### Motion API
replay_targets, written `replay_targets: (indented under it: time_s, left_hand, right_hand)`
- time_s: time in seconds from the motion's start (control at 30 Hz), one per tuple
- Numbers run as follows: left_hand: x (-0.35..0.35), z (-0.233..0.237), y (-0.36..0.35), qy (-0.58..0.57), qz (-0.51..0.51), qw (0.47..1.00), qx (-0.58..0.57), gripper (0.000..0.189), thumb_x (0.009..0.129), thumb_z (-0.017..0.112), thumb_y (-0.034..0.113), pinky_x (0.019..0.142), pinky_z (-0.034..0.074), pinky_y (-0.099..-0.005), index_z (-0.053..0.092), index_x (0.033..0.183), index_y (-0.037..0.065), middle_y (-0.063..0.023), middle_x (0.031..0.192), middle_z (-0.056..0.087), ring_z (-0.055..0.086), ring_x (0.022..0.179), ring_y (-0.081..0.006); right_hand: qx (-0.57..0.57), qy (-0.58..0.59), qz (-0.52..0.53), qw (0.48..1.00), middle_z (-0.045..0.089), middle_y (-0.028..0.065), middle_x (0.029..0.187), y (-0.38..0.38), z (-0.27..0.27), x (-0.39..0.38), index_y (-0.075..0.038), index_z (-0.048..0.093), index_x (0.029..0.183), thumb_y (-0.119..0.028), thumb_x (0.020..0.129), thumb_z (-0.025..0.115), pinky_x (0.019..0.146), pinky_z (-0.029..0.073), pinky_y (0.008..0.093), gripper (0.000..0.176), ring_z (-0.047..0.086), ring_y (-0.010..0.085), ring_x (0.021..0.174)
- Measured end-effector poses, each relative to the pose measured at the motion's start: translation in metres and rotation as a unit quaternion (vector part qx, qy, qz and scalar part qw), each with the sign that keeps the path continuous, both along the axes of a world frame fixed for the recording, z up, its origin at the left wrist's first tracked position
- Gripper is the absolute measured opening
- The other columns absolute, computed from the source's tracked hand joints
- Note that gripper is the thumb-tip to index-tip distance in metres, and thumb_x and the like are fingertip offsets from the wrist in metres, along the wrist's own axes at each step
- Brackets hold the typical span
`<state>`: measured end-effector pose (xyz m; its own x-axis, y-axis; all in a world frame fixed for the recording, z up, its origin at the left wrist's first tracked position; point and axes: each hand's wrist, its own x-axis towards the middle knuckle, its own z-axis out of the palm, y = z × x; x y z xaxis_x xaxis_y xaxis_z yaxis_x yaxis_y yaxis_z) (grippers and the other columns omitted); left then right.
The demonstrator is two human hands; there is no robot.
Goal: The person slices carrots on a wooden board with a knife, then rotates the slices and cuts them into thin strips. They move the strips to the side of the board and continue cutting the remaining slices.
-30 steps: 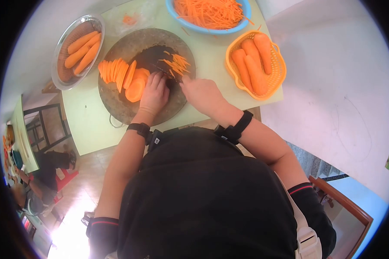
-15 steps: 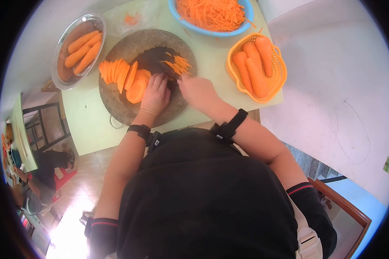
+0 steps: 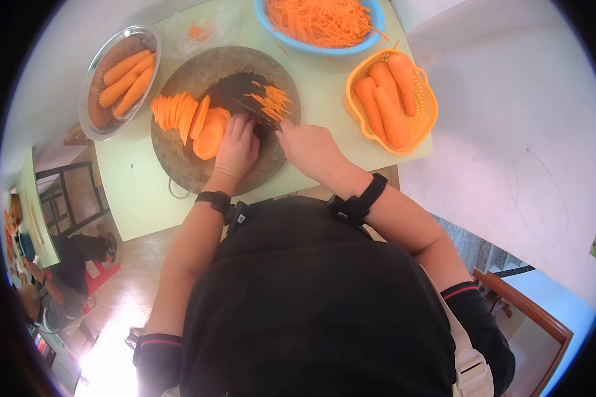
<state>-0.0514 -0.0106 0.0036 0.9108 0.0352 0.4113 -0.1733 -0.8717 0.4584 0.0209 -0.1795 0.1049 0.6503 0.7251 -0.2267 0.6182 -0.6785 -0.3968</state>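
Note:
On the round board [image 3: 179,162], my left hand [image 3: 237,147] presses with bent fingers on carrot slices beside a dark knife [image 3: 261,116]. My right hand [image 3: 308,149] is closed around the knife's handle end. The blade lies between my left fingertips and a small pile of carrot strips [image 3: 271,101]. Left of my left hand are large round carrot slices [image 3: 208,139] and a fanned row of carrot slices [image 3: 175,114]. What lies right under my left fingertips is partly hidden.
A blue bowl [image 3: 263,25] of shredded carrot stands behind the board. To the right is a yellow basket [image 3: 428,109] with several carrots, to the left a metal strainer [image 3: 86,99] with more carrots. Another person [image 3: 66,278] is at the far left.
My right hand and the knife have shifted slightly, and the blade shows more clearly beside the strips. My left hand stays in nearly the same place. The whole view has moved slightly.

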Motion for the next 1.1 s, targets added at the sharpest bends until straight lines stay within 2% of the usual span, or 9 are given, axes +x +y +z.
replay_targets:
  time_s: [0.17, 0.3, 0.4, 0.57, 0.7, 1.1]
  left_hand:
    - [-0.001, 0.000, 0.000, 0.001, -0.001, 1.000, 0.004, 0.033, 0.073, 0.061, -0.003, 0.094, 0.047, -0.0408, 0.059, 0.106, -0.006, -0.0191, 0.113, 0.054, 0.053, 0.110, -0.0360]
    - [-0.003, 0.001, 0.000, -0.001, 0.001, 1.000, 0.005, 0.034, 0.073, 0.061, -0.003, 0.094, 0.047, -0.0409, 0.059, 0.107, -0.006, -0.0195, 0.113, 0.054, 0.052, 0.111, -0.0363]
    - [-0.001, 0.000, 0.001, 0.009, 0.001, 1.000, 0.009, 0.037, 0.073, 0.060, -0.001, 0.095, 0.048, -0.0412, 0.058, 0.109, -0.005, -0.0181, 0.115, 0.055, 0.052, 0.113, -0.0357]
    - [0.000, 0.001, 0.001, 0.004, -0.008, 1.000, -0.005, 0.036, 0.073, 0.060, -0.002, 0.095, 0.047, -0.0408, 0.057, 0.109, -0.005, -0.0176, 0.114, 0.055, 0.053, 0.111, -0.0353]
    - [0.000, -0.002, 0.002, 0.008, -0.005, 1.000, -0.017, 0.035, 0.073, 0.059, -0.002, 0.094, 0.048, -0.0407, 0.057, 0.108, -0.005, -0.0174, 0.113, 0.054, 0.053, 0.110, -0.0351]
    - [-0.001, -0.003, 0.002, 0.011, -0.002, 1.000, -0.020, 0.035, 0.073, 0.059, -0.003, 0.095, 0.047, -0.0402, 0.058, 0.108, -0.006, -0.0181, 0.113, 0.054, 0.052, 0.111, -0.0357]
  right_hand:
    - [-0.017, -0.021, 0.018, 0.999, 0.067, 0.0176, 0.069, -0.001, 0.000, -0.004, 0.002, 0.055, 0.095, -0.012, 0.089, 0.052, 0.059, 0.054, 0.0432, 0.016, 0.068, 0.0344, 0.066]
    - [-0.018, -0.010, 0.015, 1.000, 0.067, 0.0181, 0.069, 0.005, 0.001, -0.007, 0.003, 0.055, 0.095, -0.008, 0.084, 0.053, 0.060, 0.054, 0.0430, 0.015, 0.068, 0.0343, 0.066]
    - [-0.004, -0.011, 0.014, 1.000, 0.067, 0.0186, 0.070, 0.013, -0.008, -0.001, 0.003, 0.055, 0.096, -0.011, 0.089, 0.051, 0.060, 0.054, 0.0428, 0.016, 0.068, 0.0344, 0.067]
    - [-0.003, -0.003, -0.017, 1.000, 0.066, 0.0191, 0.071, 0.022, -0.017, 0.005, 0.001, 0.056, 0.096, -0.023, 0.098, 0.046, 0.063, 0.053, 0.0461, 0.026, 0.067, 0.0361, 0.069]
    - [0.011, 0.021, -0.059, 0.998, 0.066, 0.0191, 0.070, 0.013, -0.014, 0.014, 0.000, 0.056, 0.094, -0.026, 0.098, 0.047, 0.064, 0.053, 0.0476, 0.027, 0.067, 0.0370, 0.069]
    - [-0.007, -0.005, -0.005, 1.000, 0.065, 0.0166, 0.065, 0.005, -0.001, -0.001, 0.000, 0.054, 0.094, -0.024, 0.098, 0.046, 0.059, 0.053, 0.0450, 0.026, 0.067, 0.0347, 0.063]
